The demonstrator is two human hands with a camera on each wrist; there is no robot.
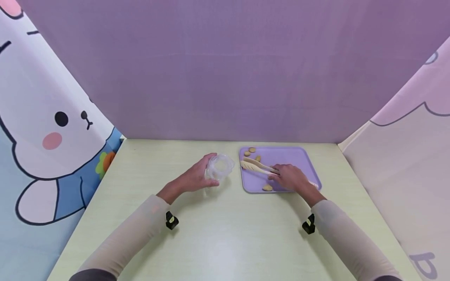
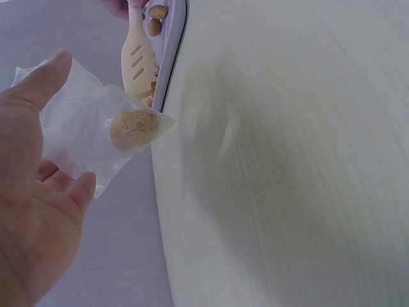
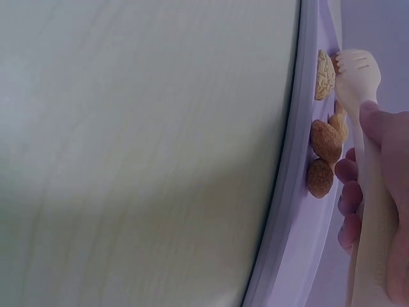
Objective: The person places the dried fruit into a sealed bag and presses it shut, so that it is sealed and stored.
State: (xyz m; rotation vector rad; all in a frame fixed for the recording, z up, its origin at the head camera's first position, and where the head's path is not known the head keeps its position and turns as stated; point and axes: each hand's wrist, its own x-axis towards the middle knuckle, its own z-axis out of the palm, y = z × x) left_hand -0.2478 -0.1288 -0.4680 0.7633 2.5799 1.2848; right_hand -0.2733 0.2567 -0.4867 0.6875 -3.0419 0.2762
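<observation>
My left hand (image 1: 192,177) grips a clear plastic bag (image 1: 221,167) just left of the tray, thumb on one side and fingers on the other. Through the film in the left wrist view shows a brown nut in its shell (image 2: 134,129). My right hand (image 1: 290,178) holds cream slotted tongs (image 1: 254,168) low over the purple tray (image 1: 281,154), their heads pointing left. Several shelled-looking brown nuts (image 3: 326,141) lie on the tray near the tongs. One nut (image 1: 267,187) sits by the tray's front edge. The palm hides part of the tongs' handle.
Pale wood-grain table (image 1: 225,226) spreads in front of both arms. A purple cloth wall (image 1: 225,78) rises behind the table, with printed cloth panels (image 1: 35,117) at the sides. Each sleeve has a small black device (image 1: 171,221) near the wrist.
</observation>
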